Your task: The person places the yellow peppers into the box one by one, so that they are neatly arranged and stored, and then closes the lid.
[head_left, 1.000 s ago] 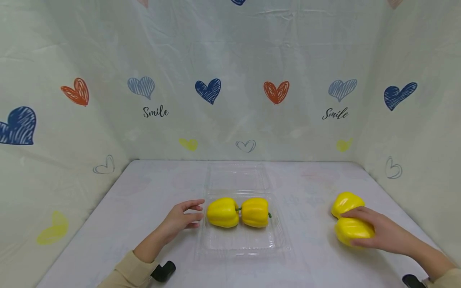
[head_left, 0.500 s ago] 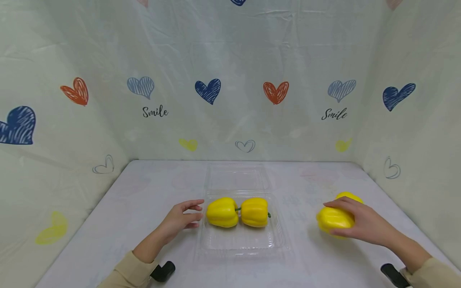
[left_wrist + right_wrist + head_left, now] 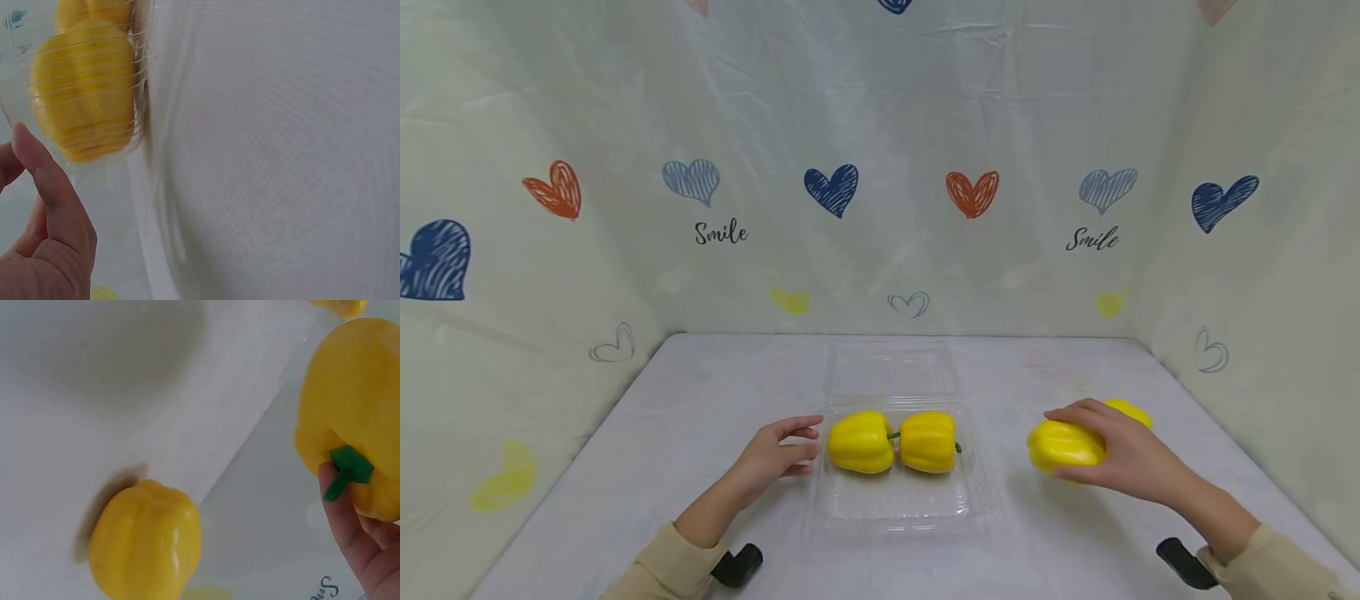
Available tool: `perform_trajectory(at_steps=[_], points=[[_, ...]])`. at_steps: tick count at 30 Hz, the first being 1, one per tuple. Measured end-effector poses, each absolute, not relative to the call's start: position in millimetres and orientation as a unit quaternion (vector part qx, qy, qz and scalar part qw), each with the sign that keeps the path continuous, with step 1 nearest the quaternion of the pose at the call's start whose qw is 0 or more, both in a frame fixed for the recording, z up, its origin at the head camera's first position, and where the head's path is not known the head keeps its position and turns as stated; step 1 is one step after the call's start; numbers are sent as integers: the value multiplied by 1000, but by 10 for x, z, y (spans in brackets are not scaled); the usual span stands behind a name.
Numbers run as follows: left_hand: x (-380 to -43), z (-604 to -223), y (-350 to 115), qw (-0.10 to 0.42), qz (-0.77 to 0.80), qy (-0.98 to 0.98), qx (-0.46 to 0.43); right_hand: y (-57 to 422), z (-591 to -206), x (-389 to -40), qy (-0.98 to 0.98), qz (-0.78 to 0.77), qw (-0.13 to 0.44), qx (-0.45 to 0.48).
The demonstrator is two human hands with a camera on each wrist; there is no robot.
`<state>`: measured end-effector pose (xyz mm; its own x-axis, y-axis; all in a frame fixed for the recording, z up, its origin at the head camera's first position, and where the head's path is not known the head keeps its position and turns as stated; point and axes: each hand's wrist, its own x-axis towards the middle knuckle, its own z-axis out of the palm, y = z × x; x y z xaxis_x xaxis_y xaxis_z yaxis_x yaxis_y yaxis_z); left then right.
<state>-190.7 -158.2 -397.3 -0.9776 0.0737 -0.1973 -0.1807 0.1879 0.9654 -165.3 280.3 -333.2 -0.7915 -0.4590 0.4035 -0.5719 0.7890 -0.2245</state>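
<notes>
My right hand (image 3: 1123,450) grips a yellow bell pepper (image 3: 1063,444) above the table, right of a clear plastic clamshell box (image 3: 895,507). Its green stem (image 3: 351,469) shows beside the fingers in the right wrist view. Behind that hand, another yellow pepper (image 3: 147,540) lies on the table, mostly hidden in the head view. Inside the box's base, two peppers lie side by side, a left one (image 3: 860,443) and a right one (image 3: 928,442). At the box's left side my left hand (image 3: 775,454) holds nothing, fingers loosely bent; whether it touches the wall I cannot tell.
The box's clear lid (image 3: 891,371) lies folded back toward the rear of the white table (image 3: 715,367). A pale curtain (image 3: 895,108) with printed hearts encloses the back and both sides. A black wrist device (image 3: 1186,564) sits by the right sleeve.
My right hand has carried its pepper leftward toward the box, lifting it away from the other pepper, which stays on the table. My left hand has barely moved.
</notes>
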Motion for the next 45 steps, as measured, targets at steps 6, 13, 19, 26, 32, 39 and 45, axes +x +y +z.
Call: perform_trajectory(at_steps=[6,13,19,26,32,39,45], points=[[-1909,-4010,-1567,98,638,762,-41,2672,-3335,-1659,-930,181,164,274],[-1911,-3988,-1572,91,635,766,-39,2495,-3314,-1721,-926,196,149,285],[-1906,-3971,-1572,93,636,766,-36,2340,-3293,-1737,-923,215,129,290],[-1890,-3956,-1576,94,637,764,-33,2151,-3276,-1748,-918,240,106,298],[-1901,-3953,-1574,91,633,768,-38,1982,-3269,-1765,-913,256,90,304],[-1904,-3954,-1585,92,633,768,-36,1796,-3273,-1759,-907,276,72,309],[-1916,-3961,-1581,95,631,769,-36,1641,-3262,-1735,-905,279,69,314]])
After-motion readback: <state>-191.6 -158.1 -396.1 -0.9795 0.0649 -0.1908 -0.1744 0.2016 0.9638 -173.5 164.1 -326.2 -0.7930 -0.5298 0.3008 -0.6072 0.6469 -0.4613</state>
